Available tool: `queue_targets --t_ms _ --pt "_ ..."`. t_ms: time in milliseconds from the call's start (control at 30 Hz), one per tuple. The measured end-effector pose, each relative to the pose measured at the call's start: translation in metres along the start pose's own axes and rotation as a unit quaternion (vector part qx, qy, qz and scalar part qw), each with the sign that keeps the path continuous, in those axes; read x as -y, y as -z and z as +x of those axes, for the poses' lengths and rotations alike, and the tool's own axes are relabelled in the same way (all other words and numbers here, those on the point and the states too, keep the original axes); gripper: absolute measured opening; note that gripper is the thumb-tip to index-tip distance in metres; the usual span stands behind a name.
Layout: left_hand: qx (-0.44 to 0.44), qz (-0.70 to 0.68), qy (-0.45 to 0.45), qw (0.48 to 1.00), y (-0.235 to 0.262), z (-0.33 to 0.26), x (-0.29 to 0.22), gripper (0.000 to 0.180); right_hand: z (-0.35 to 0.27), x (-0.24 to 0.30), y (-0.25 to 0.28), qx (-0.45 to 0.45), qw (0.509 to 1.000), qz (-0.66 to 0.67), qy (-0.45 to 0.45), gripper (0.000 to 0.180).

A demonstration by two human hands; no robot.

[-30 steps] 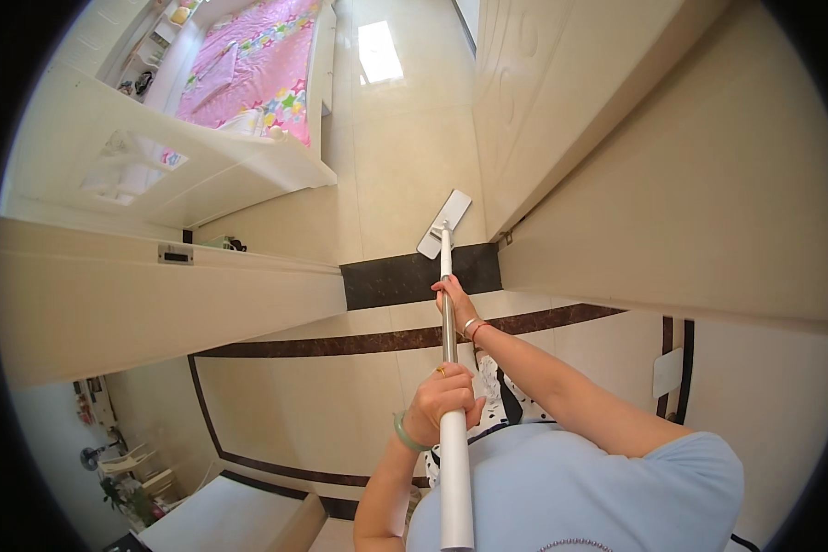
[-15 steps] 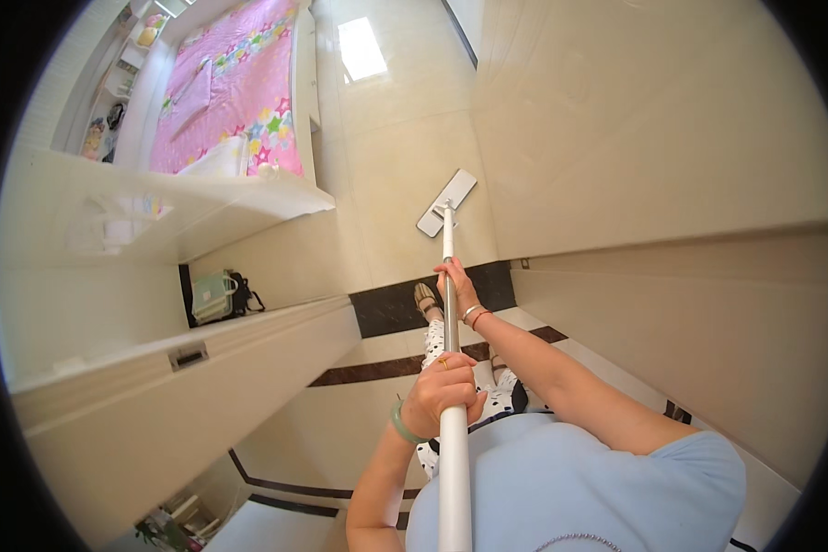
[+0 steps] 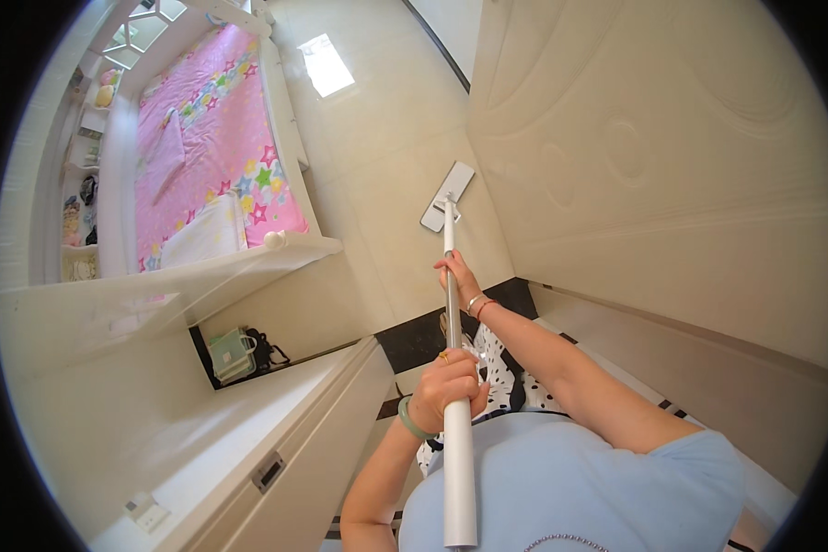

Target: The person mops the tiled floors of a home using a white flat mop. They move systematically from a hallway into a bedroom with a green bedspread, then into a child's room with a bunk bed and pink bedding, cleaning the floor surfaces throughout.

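Observation:
A flat mop (image 3: 450, 276) runs from close to my body out over the floor. Its rectangular grey-white head (image 3: 440, 213) lies slanted on the pale tiles past the dark threshold strip. My left hand (image 3: 446, 382), with a ring and a green bangle, is wrapped round the thick white upper part of the pole. Farther along, my right hand (image 3: 460, 277) grips the pole near where the grey tube meets the white lower section. Bracelets circle that wrist.
A pale door (image 3: 653, 166) stands along the right. At the left is a bed (image 3: 202, 147) with pink star-patterned bedding, beside a shelf (image 3: 87, 184) of small things. A green bag (image 3: 233, 356) sits by the wall. The dark threshold (image 3: 409, 345) crosses the doorway, next to a frame with a latch plate (image 3: 268, 472).
I have moved forward toward the doorway; the bed, bag and frame appear larger or nearer. Both hands keep their hold on the mop, whose head still rests on the tiles.

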State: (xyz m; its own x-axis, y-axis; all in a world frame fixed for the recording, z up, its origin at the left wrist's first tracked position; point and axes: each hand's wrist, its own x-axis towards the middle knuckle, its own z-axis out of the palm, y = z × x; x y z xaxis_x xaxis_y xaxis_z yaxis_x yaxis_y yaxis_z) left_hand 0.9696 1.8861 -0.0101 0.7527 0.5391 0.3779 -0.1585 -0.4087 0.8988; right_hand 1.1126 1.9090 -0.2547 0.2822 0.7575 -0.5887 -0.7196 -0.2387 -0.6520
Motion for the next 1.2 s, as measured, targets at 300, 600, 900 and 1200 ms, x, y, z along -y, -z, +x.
queue_targets --t_ms 300,600,900,1200 --pt "-0.036 -0.013 -0.011 0.999 0.048 0.094 0.083 0.034 0.131 0.073 -0.025 0.03 0.999 -0.038 -0.016 0.014" --pt "-0.057 -0.003 -0.005 0.998 0.085 0.24 0.168 0.033 0.273 0.176 -0.043 0.023 0.996 -0.079 -0.026 0.022" --pt "-0.17 -0.015 -0.012 0.985 0.116 0.413 0.227 0.028 0.44 0.269 -0.024 0.076 0.853 -0.452 0.251 0.013" --pt "-0.278 -0.016 0.007 0.96 0.175 0.504 0.302 0.027 0.538 0.36 -0.099 0.092 0.751 -0.638 0.14 0.033"
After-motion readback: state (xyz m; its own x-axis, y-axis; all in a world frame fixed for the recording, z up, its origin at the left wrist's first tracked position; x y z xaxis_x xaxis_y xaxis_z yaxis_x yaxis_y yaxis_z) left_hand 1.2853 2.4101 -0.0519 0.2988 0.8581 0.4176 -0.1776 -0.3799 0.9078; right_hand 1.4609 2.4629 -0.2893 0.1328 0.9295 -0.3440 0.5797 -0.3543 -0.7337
